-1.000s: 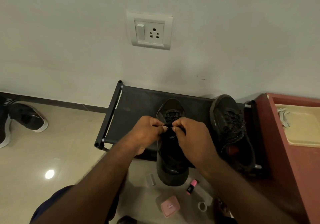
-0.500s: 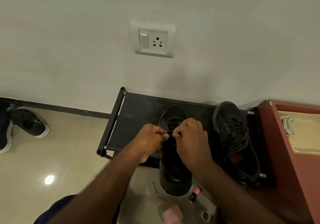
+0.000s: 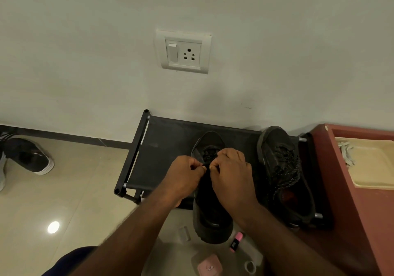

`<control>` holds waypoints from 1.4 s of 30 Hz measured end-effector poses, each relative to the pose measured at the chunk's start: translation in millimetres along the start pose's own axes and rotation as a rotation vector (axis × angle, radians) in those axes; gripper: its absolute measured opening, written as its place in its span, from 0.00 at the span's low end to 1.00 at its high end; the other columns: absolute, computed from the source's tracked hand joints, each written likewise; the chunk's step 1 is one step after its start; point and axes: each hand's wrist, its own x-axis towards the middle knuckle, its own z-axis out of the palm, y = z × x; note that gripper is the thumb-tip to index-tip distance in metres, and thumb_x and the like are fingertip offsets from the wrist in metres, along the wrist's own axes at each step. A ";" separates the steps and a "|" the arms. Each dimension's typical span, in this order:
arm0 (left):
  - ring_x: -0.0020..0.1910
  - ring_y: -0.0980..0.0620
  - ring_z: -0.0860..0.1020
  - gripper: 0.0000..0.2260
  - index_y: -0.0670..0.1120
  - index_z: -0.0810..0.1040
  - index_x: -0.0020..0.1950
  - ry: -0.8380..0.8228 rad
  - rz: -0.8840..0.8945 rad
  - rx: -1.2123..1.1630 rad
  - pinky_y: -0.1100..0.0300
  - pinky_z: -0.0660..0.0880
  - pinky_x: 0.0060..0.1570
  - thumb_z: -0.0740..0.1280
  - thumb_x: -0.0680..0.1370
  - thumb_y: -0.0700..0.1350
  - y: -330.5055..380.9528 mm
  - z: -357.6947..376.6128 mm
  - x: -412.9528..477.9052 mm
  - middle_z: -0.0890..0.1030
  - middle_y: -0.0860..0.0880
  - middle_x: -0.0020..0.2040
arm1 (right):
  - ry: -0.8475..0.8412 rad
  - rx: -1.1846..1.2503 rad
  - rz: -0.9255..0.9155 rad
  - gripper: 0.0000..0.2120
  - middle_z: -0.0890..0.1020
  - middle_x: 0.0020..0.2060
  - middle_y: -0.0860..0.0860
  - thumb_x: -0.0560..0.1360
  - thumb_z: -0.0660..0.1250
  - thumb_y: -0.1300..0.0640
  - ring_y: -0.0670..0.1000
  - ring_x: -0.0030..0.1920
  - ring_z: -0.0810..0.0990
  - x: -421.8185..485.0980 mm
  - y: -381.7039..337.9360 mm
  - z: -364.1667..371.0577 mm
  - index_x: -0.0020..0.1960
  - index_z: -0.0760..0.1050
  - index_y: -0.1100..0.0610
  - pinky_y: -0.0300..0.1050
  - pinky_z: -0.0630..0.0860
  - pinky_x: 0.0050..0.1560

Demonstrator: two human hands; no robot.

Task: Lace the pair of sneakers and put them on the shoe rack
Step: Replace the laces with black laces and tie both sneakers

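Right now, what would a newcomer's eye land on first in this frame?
At centre, the left hand and right hand both pinch a lace over a black sneaker whose heel juts past the front of the rack. To its right on the rack lies a laced sneaker, and a white socket stands out on the wall above.

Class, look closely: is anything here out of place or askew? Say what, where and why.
The sneaker being laced sits oddly: its heel overhangs the shoe rack's front edge. Below, a pink marker and pink box lie loose on the floor.
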 end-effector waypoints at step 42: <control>0.45 0.52 0.81 0.06 0.40 0.81 0.51 -0.194 -0.097 -0.219 0.61 0.80 0.44 0.66 0.81 0.41 -9.7 -6.9 11.6 0.83 0.43 0.46 | -0.172 0.042 -0.111 0.07 0.69 0.71 0.45 0.79 0.67 0.53 0.47 0.73 0.61 4.6 13.8 -15.3 0.55 0.81 0.50 0.52 0.63 0.70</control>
